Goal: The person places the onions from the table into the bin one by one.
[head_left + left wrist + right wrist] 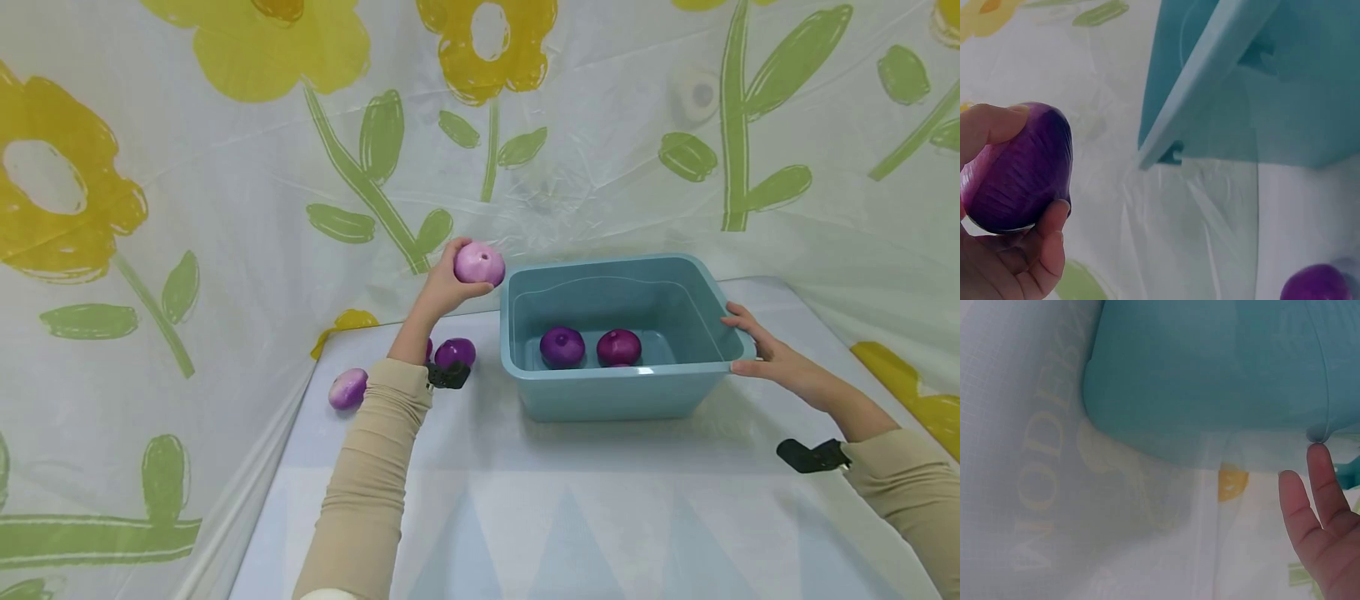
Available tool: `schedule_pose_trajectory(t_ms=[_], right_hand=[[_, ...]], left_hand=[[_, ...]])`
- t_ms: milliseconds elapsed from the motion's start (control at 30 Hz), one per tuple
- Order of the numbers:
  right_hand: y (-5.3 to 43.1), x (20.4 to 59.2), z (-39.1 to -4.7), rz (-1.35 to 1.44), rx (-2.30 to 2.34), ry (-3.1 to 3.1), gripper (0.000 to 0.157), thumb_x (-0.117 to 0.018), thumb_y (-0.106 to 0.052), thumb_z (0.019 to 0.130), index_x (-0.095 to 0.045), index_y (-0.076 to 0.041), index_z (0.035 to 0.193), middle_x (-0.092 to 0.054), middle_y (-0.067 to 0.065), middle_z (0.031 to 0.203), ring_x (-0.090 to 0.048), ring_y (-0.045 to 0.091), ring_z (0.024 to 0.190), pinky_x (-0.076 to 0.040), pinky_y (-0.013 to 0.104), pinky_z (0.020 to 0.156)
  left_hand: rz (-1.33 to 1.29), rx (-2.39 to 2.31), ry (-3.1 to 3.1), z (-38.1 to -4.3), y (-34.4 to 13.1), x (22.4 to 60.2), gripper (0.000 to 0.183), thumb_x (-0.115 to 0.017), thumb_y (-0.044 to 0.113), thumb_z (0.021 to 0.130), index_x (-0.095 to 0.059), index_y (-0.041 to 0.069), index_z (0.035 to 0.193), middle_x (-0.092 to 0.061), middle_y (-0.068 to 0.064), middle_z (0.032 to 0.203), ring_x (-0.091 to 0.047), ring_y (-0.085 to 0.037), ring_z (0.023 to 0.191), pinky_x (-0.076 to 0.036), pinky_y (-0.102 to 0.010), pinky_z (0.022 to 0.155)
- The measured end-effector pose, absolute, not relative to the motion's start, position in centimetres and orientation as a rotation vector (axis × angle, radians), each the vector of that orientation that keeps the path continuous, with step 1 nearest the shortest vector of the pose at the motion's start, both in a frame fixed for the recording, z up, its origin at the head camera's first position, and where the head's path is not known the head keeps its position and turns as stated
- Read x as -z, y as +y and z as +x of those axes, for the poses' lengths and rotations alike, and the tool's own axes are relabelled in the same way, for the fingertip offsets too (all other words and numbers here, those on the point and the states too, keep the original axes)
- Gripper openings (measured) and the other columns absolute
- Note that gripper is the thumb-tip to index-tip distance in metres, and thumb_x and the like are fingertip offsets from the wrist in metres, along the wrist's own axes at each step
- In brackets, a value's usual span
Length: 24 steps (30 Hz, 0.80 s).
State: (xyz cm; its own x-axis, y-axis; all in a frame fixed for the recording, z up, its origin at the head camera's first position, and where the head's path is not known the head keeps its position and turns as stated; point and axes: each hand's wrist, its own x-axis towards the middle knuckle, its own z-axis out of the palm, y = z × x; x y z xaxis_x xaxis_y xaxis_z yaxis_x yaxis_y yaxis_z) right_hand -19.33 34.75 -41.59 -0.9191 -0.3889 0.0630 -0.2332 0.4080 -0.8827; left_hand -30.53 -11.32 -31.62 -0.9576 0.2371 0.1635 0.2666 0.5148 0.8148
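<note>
My left hand (446, 290) holds a red onion (481, 264) in the air, just left of a blue-green plastic tub (611, 396). Pale pink skin faces the head camera; the left wrist view shows a dark purple side (1032, 172), with thumb and fingers around it. At the tub's right end, my right hand (783, 367) touches the rim, thumb and fingers spread. In the right wrist view, two straight fingers (1329, 487) reach up under the rim. Inside the tub lie a purple onion (562, 347) and a redder onion (618, 346), with a sliver of another behind the front rim.
On the white tabletop (480, 467), left of the tub, lie a pale purple onion (348, 389) and a dark purple onion (455, 353). My left arm partly hides another beside it. A flower-printed sheet (247, 175) hangs behind and to the left.
</note>
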Motion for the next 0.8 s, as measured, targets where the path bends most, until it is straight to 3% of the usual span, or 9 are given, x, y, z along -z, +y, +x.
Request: schedule_pose_trajectory(t_ms=[267,567,800], right_hand=[[34.8,41.5,-19.3,-0.545,1.530,2.497,0.069,-0.049,-0.006,0.089,-0.011,-0.017,0.146,0.016,-0.014,0.151,0.018,0.043,0.132,0.007,0.076,0.090],[34.7,41.4,-19.3,-0.545,1.525,2.502,0.067,-0.048,-0.008,0.090,-0.011,-0.015,0.145,0.013,-0.021,0.149,0.018,0.036,0.135,0.008,0.075,0.092],[34.8,41.3,-19.3,-0.525,1.514,2.507,0.068,-0.049,-0.008,0.089,-0.011,-0.016,0.146,0.014,-0.018,0.150,0.017,0.041,0.134,0.005,0.076,0.092]], left_hand=[[-0.545,1.482,-2.715,-30.7,-7.8,31.5,0.079,-0.075,0.015,0.074,-0.030,0.015,0.138,-0.043,-0.013,0.135,-0.046,-0.029,0.118,-0.041,-0.042,0.098],[-0.615,1.503,-2.774,-30.6,-4.3,32.1,0.079,-0.075,0.016,0.073,-0.030,0.017,0.138,-0.043,-0.012,0.135,-0.046,-0.027,0.118,-0.042,-0.040,0.096],[-0.677,1.392,-2.848,-30.4,-2.8,32.4,0.080,-0.074,0.020,0.074,-0.029,0.021,0.141,-0.042,-0.010,0.137,-0.046,-0.025,0.119,-0.042,-0.041,0.096]])
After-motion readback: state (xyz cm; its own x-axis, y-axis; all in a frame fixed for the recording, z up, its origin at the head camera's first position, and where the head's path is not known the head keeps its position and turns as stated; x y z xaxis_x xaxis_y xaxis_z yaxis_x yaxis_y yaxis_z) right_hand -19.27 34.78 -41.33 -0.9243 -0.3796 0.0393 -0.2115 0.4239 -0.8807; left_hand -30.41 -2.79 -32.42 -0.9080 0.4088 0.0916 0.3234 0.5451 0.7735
